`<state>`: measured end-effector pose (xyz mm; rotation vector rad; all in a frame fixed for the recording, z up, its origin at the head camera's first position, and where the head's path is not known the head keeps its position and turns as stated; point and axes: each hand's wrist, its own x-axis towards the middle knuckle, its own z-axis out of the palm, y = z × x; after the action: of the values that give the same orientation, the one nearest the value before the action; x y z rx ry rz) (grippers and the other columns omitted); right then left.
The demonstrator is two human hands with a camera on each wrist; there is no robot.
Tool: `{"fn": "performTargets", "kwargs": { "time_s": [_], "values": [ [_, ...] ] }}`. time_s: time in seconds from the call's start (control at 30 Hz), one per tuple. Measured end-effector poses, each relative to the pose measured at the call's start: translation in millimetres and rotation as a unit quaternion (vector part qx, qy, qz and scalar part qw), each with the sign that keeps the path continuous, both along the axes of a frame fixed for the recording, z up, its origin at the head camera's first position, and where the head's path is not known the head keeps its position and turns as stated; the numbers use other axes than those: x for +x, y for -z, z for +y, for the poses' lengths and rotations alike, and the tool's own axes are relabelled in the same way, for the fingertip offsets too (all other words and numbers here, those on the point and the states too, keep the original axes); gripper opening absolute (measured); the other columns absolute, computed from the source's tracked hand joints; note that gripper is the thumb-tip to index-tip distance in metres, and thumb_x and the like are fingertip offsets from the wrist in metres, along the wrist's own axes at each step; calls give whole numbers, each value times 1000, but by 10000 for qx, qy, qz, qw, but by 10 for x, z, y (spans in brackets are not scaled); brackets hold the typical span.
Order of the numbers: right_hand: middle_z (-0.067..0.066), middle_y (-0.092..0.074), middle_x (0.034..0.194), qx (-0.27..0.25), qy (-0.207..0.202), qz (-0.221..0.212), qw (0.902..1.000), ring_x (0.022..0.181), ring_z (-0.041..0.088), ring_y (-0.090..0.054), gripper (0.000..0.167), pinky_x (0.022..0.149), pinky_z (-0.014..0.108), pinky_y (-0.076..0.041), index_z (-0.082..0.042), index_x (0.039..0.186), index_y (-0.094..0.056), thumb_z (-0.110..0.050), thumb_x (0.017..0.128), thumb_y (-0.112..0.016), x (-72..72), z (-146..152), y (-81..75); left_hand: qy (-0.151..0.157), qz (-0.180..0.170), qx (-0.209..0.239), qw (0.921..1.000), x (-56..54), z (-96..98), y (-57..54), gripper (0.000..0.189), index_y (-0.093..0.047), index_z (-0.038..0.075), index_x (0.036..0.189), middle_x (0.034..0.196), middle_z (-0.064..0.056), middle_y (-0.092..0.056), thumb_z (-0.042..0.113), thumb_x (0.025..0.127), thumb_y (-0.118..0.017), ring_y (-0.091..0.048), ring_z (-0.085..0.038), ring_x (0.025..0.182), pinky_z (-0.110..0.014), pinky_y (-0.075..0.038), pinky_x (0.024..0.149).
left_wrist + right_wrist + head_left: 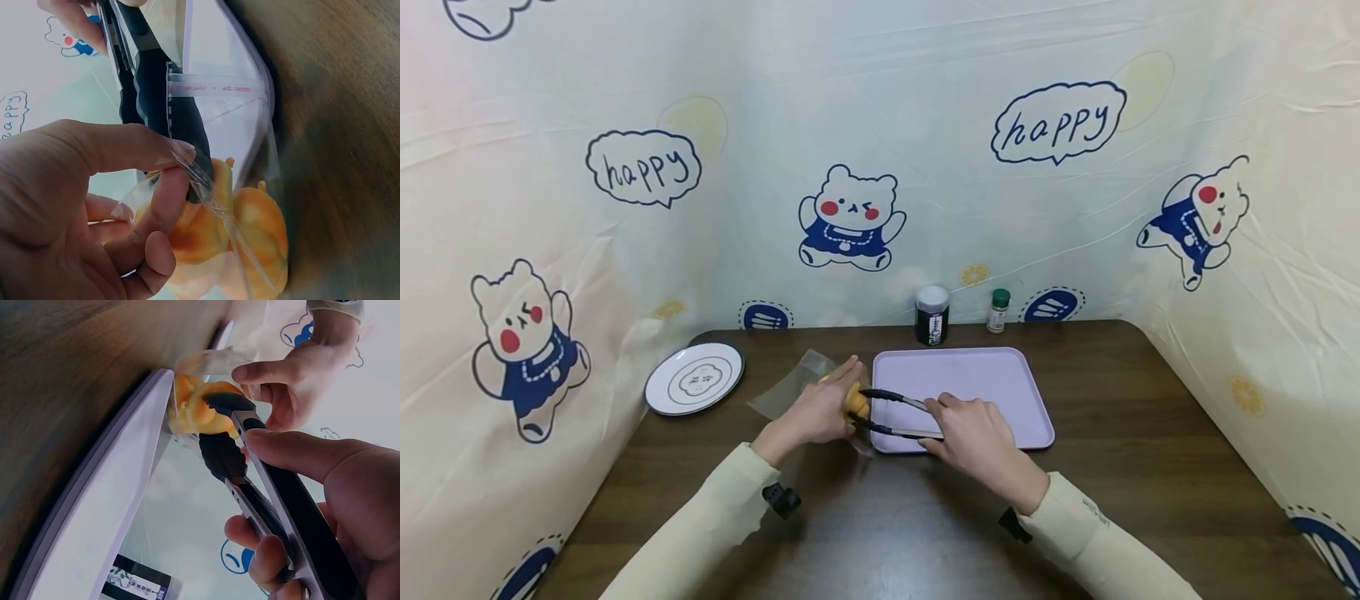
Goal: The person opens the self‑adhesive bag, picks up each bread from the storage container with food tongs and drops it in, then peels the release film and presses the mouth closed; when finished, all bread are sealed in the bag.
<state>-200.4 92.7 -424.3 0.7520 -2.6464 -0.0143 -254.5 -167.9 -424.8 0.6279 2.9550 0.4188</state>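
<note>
My left hand (823, 410) pinches the edge of a clear plastic bag (215, 84) between thumb and forefinger, near its mouth. Inside the bag sit rounded orange-yellow food pieces (259, 231) with small stubs on top. In my right hand (977, 442) I grip metal tongs (289, 503) with black scalloped tips, their arms spread apart. Those tips reach into the bag's opening and overlap an orange-yellow piece (209, 412) in the right wrist view. Part of the bag is hidden behind my left hand in the head view.
A pale purple tray (958, 362) lies just right of the bag, partly under the tongs. To the left is a white plate (662, 392) with a dark rim. A dark jar (932, 321) and a small green-capped bottle (997, 312) stand by the patterned backdrop.
</note>
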Motion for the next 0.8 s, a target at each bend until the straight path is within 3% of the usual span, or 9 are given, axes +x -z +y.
{"fn": "performTargets", "kwargs": {
  "time_s": [0.1,0.2,0.33,0.47,0.6,0.7,0.8],
  "values": [
    [-1,-65,84,45,-59,80,9999,48,12,-47,53,41,29,-39,-16,114,-70,-53,78,-79,-3,4,11,-50,9,22,10000,-11,-20,-9,104,-24,8,159,169,-8,-16,17,74,-84,-56,-30,127,-40,-52,77],
    [-1,-67,88,81,-17,169,9998,51,13,-52,59,42,30,-42,-16,118,-69,-56,76,-80,-11,21,38,-122,-13,19,9999,-23,-42,-24,106,-22,8,159,169,-8,-14,20,75,-85,-60,-28,121,-37,-53,74],
    [0,-70,92,0,32,200,9998,51,14,-53,67,43,32,-44,-14,120,-68,-60,72,-81,-24,52,89,-191,53,96,9998,-31,-63,-51,107,-21,7,159,169,-9,-16,21,75,-86,-58,-30,124,-35,-53,71],
    [1,-71,92,-190,-53,207,9996,49,14,-50,64,43,32,-45,-13,118,-69,-59,74,-80,-38,78,133,-216,2,218,9995,-32,-74,-78,107,-22,8,159,168,-9,-17,21,74,-86,-50,-32,136,-44,-54,89],
    [1,-71,93,-256,-109,257,9993,49,14,-50,60,44,33,-46,-14,119,-69,-57,78,-78,-40,94,157,-231,-77,186,9995,-22,-82,-89,106,-21,10,160,169,-7,-15,21,75,-85,-50,-32,137,-48,-53,96],
    [1,-72,95,-254,-93,249,9993,50,14,-51,59,45,33,-47,-15,120,-70,-57,80,-76,-37,93,153,-186,40,59,9998,-11,-81,-82,103,-24,11,159,169,-6,-17,19,77,-84,-54,-31,132,-41,-56,83],
    [1,-72,97,-264,-49,120,9996,50,14,-51,57,45,33,-47,-15,120,-70,-57,82,-74,-31,86,133,-106,133,-125,9998,9,-65,-71,100,-25,12,159,169,-4,-17,15,77,-82,-67,-27,101,-29,-51,60]
  ]
}}
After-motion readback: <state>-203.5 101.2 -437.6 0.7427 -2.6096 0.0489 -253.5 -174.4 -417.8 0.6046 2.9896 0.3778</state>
